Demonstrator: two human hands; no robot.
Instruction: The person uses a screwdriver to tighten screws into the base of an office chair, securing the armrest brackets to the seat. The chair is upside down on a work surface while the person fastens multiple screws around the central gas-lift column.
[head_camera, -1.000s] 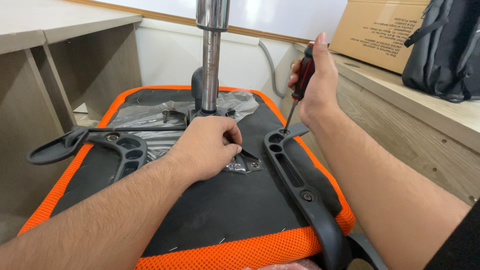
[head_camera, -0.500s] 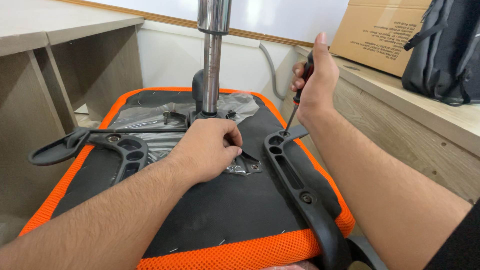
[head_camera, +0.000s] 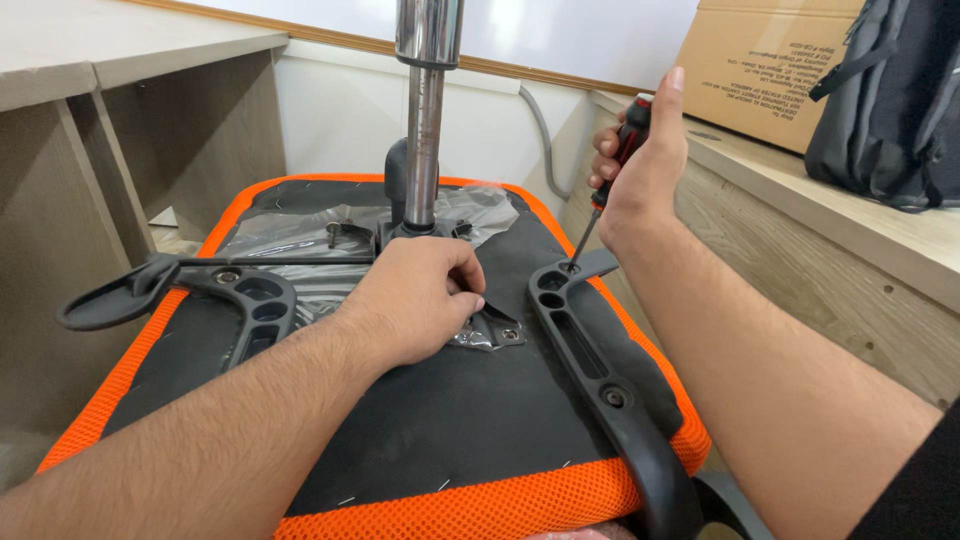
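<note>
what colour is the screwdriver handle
Black and red, on the screwdriver handle in the right hand; head view.

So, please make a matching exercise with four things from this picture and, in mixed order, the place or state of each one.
Things:
1. screwdriver
2. left hand
3. backpack
4. cardboard box

Places or states:
A. dark, on the wooden ledge at far right
B. brown, on the ledge beside the backpack
C. resting on the seat underside near the metal column
D. held upright in the right hand, tip in the armrest hole

Pairs: 1-D, 2-C, 3-A, 4-B
</note>
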